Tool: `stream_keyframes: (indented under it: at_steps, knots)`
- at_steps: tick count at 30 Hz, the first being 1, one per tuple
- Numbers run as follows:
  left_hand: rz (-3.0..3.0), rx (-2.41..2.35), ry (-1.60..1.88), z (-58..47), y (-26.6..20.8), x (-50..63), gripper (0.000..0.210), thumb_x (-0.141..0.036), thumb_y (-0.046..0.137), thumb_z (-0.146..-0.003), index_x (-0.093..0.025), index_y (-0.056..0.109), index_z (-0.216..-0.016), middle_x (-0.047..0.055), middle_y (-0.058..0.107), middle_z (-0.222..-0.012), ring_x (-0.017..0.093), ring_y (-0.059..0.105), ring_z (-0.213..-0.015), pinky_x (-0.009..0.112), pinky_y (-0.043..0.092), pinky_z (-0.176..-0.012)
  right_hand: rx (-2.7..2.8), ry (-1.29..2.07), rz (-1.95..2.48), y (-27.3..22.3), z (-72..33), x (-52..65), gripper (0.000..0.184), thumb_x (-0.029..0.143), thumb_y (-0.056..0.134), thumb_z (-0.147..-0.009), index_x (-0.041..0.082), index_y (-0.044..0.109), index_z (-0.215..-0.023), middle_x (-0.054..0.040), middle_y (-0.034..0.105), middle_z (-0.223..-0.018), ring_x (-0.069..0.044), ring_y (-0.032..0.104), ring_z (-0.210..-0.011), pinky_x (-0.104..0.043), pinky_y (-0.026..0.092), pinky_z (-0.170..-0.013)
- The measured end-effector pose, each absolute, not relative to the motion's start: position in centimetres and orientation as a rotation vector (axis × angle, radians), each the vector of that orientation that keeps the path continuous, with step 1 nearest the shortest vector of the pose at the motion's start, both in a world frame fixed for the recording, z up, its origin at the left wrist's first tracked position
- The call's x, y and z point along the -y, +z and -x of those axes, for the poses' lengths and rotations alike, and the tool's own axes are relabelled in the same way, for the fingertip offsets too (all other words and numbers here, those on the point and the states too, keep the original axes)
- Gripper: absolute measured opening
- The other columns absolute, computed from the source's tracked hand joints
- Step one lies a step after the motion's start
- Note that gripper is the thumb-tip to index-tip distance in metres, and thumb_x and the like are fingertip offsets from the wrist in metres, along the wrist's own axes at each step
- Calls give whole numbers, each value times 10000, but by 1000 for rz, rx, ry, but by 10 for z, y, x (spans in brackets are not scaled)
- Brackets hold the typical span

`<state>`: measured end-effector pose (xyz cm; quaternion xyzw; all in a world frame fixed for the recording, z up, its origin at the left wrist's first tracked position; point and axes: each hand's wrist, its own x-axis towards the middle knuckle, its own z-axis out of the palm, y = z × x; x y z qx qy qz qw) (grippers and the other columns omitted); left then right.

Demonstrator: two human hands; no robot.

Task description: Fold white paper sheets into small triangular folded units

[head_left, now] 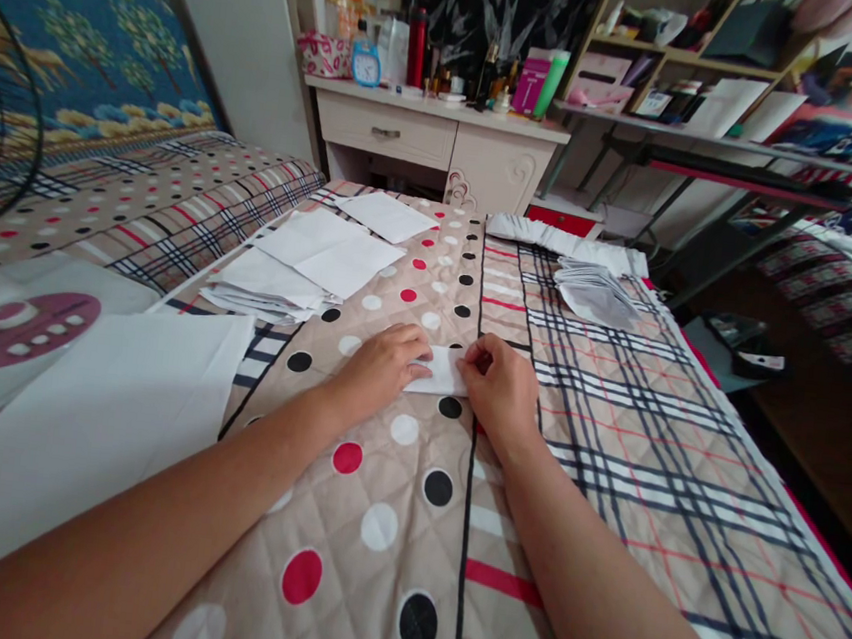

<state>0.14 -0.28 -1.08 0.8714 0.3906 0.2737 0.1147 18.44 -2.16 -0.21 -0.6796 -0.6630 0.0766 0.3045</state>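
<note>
A small folded white paper [437,371] lies flat on the quilted bedspread [396,477], between my two hands. My left hand [390,361] has its fingers curled together over the paper's left end, the thumb against it. At the right end, my right hand [501,382] pinches the edge between thumb and bent forefinger. My palms cover part of the paper's ends. Beyond my left hand is a stack of white paper sheets [271,284], with looser sheets [349,252] on top and behind. Past my right hand sits a fanned pile of folded papers [595,294].
Large white sheets [91,428] spread over the left side, beside a white bag with a purple print [25,326]. A row of folded white paper [554,239] lines the far right edge. Beyond the bed stand a dresser [384,130] and a metal-framed desk [700,135].
</note>
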Motion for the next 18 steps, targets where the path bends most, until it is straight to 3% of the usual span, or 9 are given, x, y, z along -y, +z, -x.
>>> stream_keyframes:
  at_steps: [7, 13, 18]
  knots:
    - [-2443, -1158, 760, 1, -9, 4, 215, -273, 717, -803, -170, 649, -979, 65, 605, -1023, 232, 587, -1016, 384, 479, -921, 1756, 246, 1784, -2, -184, 22, 66, 179, 560, -727, 222, 610, -731, 25, 648, -645, -143, 559, -585, -264, 312, -572]
    - [-2273, -1029, 612, 12, 0, -5, 371, -199, 798, -683, -189, 670, -1032, 59, 594, -1080, 207, 591, -1041, 347, 468, -945, 1745, 280, 1777, -2, -186, 21, 26, 199, 597, -740, 221, 605, -728, 26, 642, -658, -150, 558, -617, -272, 322, -592]
    - [-2266, -998, 591, 15, 3, -8, 390, -195, 795, -657, -188, 661, -1024, 53, 599, -1053, 205, 589, -1013, 342, 472, -921, 1801, -95, 1651, 6, -180, 31, 56, 262, 633, -794, 210, 635, -817, -48, 655, -884, -229, 560, -877, -349, 364, -763]
